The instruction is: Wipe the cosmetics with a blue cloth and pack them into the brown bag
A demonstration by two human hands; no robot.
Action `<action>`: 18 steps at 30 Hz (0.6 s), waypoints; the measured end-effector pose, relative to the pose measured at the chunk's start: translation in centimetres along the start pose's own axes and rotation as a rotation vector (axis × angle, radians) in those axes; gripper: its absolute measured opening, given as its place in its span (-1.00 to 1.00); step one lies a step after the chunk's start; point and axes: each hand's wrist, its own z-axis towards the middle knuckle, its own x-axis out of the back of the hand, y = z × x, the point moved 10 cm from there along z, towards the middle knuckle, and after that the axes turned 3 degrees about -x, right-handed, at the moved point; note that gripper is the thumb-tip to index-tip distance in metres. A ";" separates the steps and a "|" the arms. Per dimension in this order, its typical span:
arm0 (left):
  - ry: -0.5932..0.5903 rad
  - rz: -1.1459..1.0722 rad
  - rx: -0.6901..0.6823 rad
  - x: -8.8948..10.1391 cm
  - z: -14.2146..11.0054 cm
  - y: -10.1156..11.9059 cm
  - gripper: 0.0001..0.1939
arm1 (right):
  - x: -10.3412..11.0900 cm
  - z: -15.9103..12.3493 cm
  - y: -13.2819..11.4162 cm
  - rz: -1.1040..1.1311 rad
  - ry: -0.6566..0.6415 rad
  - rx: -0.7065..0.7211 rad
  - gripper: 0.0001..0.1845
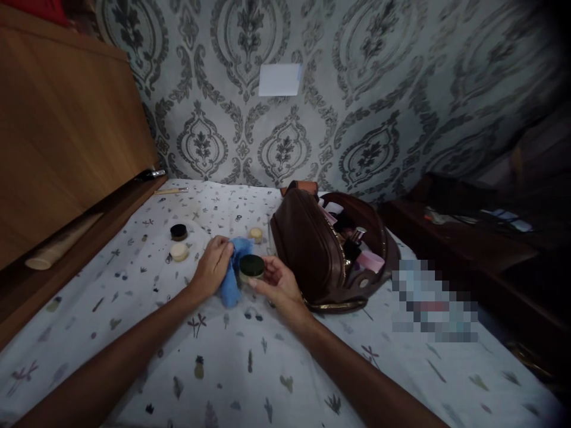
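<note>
Over the printed sheet, the right hand has its fingers partly curled, gripping a dark-lidded jar; the left hand, fingers bunched, pinches a blue cloth just beside it. To the right sits an open brown bag; beyond the left hand, a black-topped pot; farthest, a patterned wall.

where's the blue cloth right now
In the head view, the blue cloth is near the centre, in the left hand, immediately left of the dark-lidded jar in the right hand.
</note>
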 end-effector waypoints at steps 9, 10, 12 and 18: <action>-0.139 -0.145 -0.113 -1.5 -1.3 3.3 -0.47 | -0.5 -0.6 0.4 0.052 -0.028 -0.061 -0.55; -0.190 -0.154 -0.157 -2.2 -1.7 3.9 -0.46 | -0.6 -0.6 0.5 0.051 -0.041 -0.063 -0.54; -0.264 -0.142 -0.229 -3.1 -2.6 4.7 -0.46 | -0.7 -0.4 0.5 0.031 -0.065 -0.052 -0.51; -0.342 -0.050 -0.274 -3.6 -3.0 4.9 -0.52 | -0.6 -0.1 0.3 -0.092 -0.072 0.027 -0.55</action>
